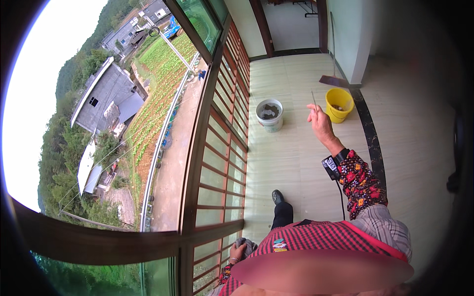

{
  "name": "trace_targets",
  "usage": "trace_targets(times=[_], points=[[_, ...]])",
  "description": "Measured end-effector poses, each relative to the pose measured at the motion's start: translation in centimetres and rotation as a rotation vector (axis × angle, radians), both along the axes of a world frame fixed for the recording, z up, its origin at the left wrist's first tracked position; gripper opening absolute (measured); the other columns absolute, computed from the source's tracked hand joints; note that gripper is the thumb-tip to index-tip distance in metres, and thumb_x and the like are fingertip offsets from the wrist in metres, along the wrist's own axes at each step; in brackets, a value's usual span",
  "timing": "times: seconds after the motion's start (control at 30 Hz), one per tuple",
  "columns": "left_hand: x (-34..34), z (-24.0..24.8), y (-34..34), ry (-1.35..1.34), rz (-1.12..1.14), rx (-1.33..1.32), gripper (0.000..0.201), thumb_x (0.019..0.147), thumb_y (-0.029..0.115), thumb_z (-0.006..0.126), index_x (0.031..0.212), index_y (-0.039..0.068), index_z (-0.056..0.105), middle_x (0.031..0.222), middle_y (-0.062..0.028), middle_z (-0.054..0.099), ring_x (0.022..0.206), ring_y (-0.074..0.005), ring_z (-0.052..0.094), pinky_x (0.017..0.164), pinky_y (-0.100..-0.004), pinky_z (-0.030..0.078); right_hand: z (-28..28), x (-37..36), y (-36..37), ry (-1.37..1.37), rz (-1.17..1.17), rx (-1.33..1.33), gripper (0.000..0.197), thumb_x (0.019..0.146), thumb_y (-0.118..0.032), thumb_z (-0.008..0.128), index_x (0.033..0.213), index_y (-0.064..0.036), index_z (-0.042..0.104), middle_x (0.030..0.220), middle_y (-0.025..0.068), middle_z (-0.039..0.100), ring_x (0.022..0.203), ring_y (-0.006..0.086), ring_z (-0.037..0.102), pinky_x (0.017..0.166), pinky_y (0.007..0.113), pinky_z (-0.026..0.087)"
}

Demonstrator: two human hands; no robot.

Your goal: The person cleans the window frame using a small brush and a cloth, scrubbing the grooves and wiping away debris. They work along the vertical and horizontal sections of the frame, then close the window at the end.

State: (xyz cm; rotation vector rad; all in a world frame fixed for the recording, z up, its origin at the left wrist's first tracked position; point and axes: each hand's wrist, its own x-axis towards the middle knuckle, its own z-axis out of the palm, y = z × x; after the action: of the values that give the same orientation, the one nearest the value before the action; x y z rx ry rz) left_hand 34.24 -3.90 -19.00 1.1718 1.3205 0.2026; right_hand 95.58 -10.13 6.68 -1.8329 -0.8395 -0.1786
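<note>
My right hand (322,126) is raised ahead of me over the floor, its fingers closed on a thin stick-like thing (313,97) that points up. Its kind is too small to make out. Low beside the window railing, my left hand (237,251) grips a crumpled grey cloth (246,243). Just past my right hand stands a yellow bucket (338,114) with some small things at its bottom. To the left of it, a white bucket (270,123) holds dark water or a dark wet mass; I cannot tell which.
Along my left runs a window frame with a reddish-brown railing (229,130), fields and houses outside below. A broom (334,80) leans near the wall corner. An open doorway (291,24) lies beyond. A black box (332,166) with a cable is strapped at my right wrist.
</note>
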Motion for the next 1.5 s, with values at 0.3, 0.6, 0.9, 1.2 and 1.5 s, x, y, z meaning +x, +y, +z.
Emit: trace_targets(times=[0.3, 0.6, 0.9, 1.2, 1.5], points=[[12.2, -0.4, 13.4, -0.052, 0.149, 0.061, 0.033, 0.081, 0.014, 0.075, 0.108, -0.002, 0.067, 0.099, -0.0118, 0.071, 0.088, -0.0195, 0.067, 0.077, -0.0340, 0.053, 2.1, 10.4, 23.9, 0.164, 0.137, 0.026, 0.028, 0.104, -0.022, 0.042, 0.118, -0.0053, 0.060, 0.075, 0.0082, 0.066, 0.070, 0.0231, 0.065, 0.070, 0.037, 0.052], [26.3, 4.9, 24.5, -0.126, 0.309, 0.199, 0.042, 0.081, 0.007, 0.073, 0.120, -0.002, 0.061, 0.106, -0.0129, 0.069, 0.093, -0.0211, 0.066, 0.084, -0.0345, 0.053, 8.6, 20.3, 53.2, -0.157, 0.336, 0.329, 0.026, 0.096, -0.008, 0.049, 0.118, -0.0085, 0.063, 0.097, 0.0149, 0.066, 0.089, 0.0322, 0.065, 0.078, 0.039, 0.052], [38.1, 14.3, 34.0, -0.161, 0.423, 0.369, 0.043, 0.081, 0.006, 0.072, 0.122, -0.002, 0.059, 0.107, -0.0131, 0.069, 0.094, -0.0214, 0.065, 0.085, -0.0346, 0.053, 17.4, 25.4, 71.4, -0.221, 0.182, 0.212, 0.035, 0.088, -0.014, 0.056, 0.121, -0.0067, 0.060, 0.107, 0.0210, 0.065, 0.095, 0.0401, 0.065, 0.082, 0.048, 0.054], [40.2, 16.8, 35.9, -0.187, 0.392, 0.404, 0.044, 0.081, 0.005, 0.072, 0.123, -0.003, 0.058, 0.108, -0.0132, 0.068, 0.095, -0.0217, 0.065, 0.086, -0.0347, 0.052, 18.4, 21.4, 68.7, -0.345, 0.189, 0.274, 0.013, 0.083, -0.010, 0.060, 0.094, -0.0028, 0.059, 0.093, 0.0187, 0.062, 0.085, 0.0378, 0.063, 0.075, 0.049, 0.051], [40.7, 18.0, 36.1, -0.185, 0.388, 0.409, 0.046, 0.081, 0.004, 0.072, 0.124, -0.003, 0.057, 0.109, -0.0133, 0.068, 0.096, -0.0219, 0.065, 0.087, -0.0348, 0.052, 18.3, 15.3, 65.1, -0.388, 0.423, 0.370, 0.031, 0.080, -0.005, 0.062, 0.110, -0.0022, 0.057, 0.096, 0.0173, 0.057, 0.089, 0.0371, 0.060, 0.076, 0.047, 0.050]])
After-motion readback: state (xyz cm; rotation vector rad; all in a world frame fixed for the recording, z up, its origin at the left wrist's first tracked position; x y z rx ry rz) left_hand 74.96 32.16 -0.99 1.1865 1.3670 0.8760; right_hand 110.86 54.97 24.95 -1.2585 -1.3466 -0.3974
